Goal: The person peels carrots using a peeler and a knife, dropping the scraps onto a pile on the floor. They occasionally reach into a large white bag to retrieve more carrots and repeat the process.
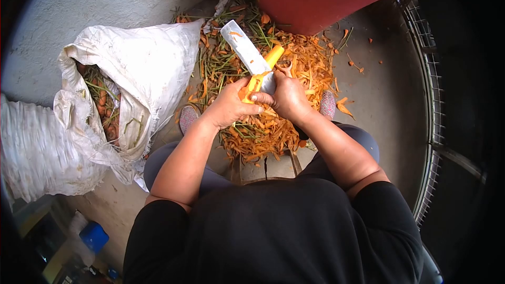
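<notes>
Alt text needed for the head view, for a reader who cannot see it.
Seen from above, a seated person's left hand holds a carrot while the right hand scrapes it with a broad knife. Orange peelings cover the floor below, between an open white sack and a red bucket.

Soft, even daylight, bright on the floor [105, 0] and sack [152, 68], shadows faint. Strong fisheye bending, black vignette at corners; lower left corner blurred, centre sharp.
</notes>
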`<action>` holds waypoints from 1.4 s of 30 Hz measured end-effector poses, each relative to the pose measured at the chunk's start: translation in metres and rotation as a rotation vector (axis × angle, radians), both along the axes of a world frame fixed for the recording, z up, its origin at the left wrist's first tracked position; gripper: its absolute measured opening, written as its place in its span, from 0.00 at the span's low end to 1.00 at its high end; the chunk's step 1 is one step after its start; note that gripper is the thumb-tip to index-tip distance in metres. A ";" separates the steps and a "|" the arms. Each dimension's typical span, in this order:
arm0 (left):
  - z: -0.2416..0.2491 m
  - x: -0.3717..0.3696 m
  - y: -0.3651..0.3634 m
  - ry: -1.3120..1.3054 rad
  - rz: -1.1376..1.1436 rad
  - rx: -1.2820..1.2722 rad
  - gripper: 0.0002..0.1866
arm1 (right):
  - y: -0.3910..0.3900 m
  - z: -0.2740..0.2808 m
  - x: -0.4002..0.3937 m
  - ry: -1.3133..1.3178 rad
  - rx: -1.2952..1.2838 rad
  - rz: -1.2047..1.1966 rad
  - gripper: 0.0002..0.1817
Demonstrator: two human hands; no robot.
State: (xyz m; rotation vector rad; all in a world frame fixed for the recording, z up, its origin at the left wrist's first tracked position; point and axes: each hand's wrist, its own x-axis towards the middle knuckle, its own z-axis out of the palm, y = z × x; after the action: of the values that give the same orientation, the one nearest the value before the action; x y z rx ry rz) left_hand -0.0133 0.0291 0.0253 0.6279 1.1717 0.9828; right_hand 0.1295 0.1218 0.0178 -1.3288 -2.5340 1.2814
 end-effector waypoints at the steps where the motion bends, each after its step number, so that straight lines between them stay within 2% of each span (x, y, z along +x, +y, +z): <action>1: -0.001 0.001 0.000 0.026 0.003 0.004 0.29 | 0.000 -0.001 0.000 0.024 -0.003 0.003 0.40; 5: -0.008 0.004 -0.001 0.067 0.008 -0.014 0.27 | 0.001 -0.003 0.001 0.073 -0.009 0.025 0.37; 8: -0.002 -0.002 0.000 -0.077 -0.055 -0.065 0.24 | 0.002 -0.011 0.002 0.089 -0.069 0.082 0.36; 11: -0.009 0.002 -0.002 -0.095 0.000 -0.068 0.24 | -0.002 -0.018 0.003 0.178 -0.130 0.030 0.34; 14: -0.014 0.011 -0.001 0.069 0.097 -0.061 0.26 | -0.006 -0.025 0.000 0.167 -0.141 -0.046 0.33; 15: -0.011 0.012 -0.001 0.028 0.107 -0.054 0.24 | -0.007 -0.027 -0.001 0.142 -0.139 -0.066 0.32; 18: -0.004 0.006 0.000 -0.128 0.123 -0.044 0.20 | -0.003 -0.040 0.001 0.367 -0.286 -0.104 0.30; 19: -0.008 0.001 -0.002 -0.207 0.119 -0.048 0.19 | -0.001 -0.016 -0.001 0.302 -0.375 -0.122 0.25; 22: -0.016 -0.005 -0.002 -0.343 0.139 -0.059 0.17 | -0.002 0.002 -0.004 0.114 -0.084 -0.103 0.21; 25: -0.015 -0.007 -0.002 -0.396 0.185 -0.071 0.17 | -0.003 -0.007 -0.003 0.290 -0.037 -0.282 0.15; 29: -0.010 -0.006 0.000 -0.321 0.247 -0.106 0.16 | -0.009 0.001 0.001 0.321 0.160 -0.078 0.09; 30: -0.011 -0.005 0.000 -0.302 0.255 -0.117 0.15 | -0.013 0.001 0.002 0.279 0.220 0.044 0.08; 32: -0.017 -0.007 0.000 -0.294 0.252 -0.115 0.16 | -0.022 0.008 0.004 0.207 0.342 0.116 0.06; 38: -0.021 -0.004 0.002 -0.184 0.251 -0.141 0.11 | -0.027 0.005 0.008 0.037 0.446 0.267 0.10; 42: -0.023 0.001 0.003 -0.130 0.227 -0.141 0.08 | -0.032 0.002 0.008 0.008 0.493 0.265 0.09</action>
State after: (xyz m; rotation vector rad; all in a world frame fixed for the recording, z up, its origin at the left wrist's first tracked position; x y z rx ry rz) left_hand -0.0124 0.0318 0.0028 0.3187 1.2014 1.1039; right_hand 0.1371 0.0902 0.0201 -0.9083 -2.8273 0.6017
